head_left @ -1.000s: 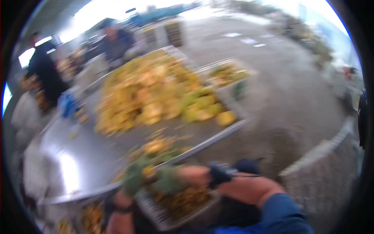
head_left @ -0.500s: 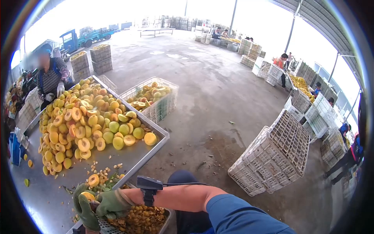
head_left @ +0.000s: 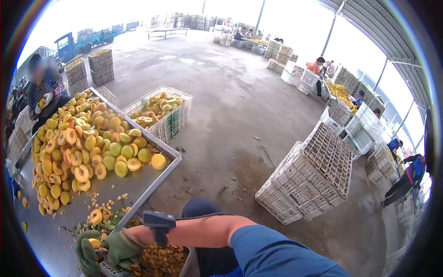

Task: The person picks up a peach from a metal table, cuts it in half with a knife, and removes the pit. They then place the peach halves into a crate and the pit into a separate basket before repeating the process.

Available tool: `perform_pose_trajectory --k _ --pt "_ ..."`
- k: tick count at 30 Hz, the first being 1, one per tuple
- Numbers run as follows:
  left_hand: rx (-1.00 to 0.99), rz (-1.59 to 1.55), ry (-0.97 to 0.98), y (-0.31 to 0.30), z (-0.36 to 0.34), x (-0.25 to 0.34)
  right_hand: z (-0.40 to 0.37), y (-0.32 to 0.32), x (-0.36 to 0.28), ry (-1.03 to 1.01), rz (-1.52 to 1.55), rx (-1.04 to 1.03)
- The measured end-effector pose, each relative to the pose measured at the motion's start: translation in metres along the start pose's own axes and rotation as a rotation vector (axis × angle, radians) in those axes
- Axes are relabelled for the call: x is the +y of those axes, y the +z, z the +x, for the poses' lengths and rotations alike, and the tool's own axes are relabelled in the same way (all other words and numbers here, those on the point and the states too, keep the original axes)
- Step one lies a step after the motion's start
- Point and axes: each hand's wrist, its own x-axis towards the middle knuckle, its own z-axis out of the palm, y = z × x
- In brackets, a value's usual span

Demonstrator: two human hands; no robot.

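Note:
My left hand (head_left: 86,256), in a green work glove, is curled around a yellow peach (head_left: 95,243) at the bottom left. Close against it, my right hand (head_left: 122,249) in a matching glove has its fingers bent towards the fruit; what they grip is hidden. Beneath both hands a crate (head_left: 186,261) is filled with brownish-orange peach pieces (head_left: 161,259). A cut peach half (head_left: 95,216) lies on the metal table (head_left: 121,189) just beyond, among scattered pits (head_left: 107,208) and green leaves. Farther up the table is a large heap of halved peaches (head_left: 78,147).
A white crate of peaches (head_left: 171,121) stands beyond the table edge. Stacked white crates (head_left: 304,180) stand on the floor to my right. Across the table a co-worker (head_left: 44,87) holds fruit in a gloved hand. Other workers and crates are farther off.
The whole view has shifted, with the scene sliding left and slightly up. My hands stay together at the peach. The co-worker's gloved hand has lifted away from the heap with fruit in it.

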Motion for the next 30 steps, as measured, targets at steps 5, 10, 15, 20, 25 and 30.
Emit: perform_pose_trajectory --k 5,10,15,20,25,30 --pt "0.071 0.314 0.273 -0.002 -0.003 -0.042 -0.001 0.003 0.007 -0.221 -0.089 -0.054" --pt "0.048 0.256 0.074 -0.004 -0.011 -0.034 0.009 0.017 -0.004 0.131 0.080 0.023" --pt "0.109 -0.193 -0.102 0.010 -0.017 -0.007 -0.003 0.016 -0.014 0.121 0.308 -0.179" --pt "0.135 -0.200 -0.012 0.025 -0.016 -0.022 0.003 0.014 0.012 0.068 0.744 -0.473" --pt "0.308 -0.489 -0.092 0.030 -0.032 -0.053 0.006 0.020 0.024 -0.062 0.784 -0.631" --pt "0.490 -0.752 -0.258 -0.002 -0.025 -0.021 -0.007 0.025 0.001 0.372 0.126 -0.413"
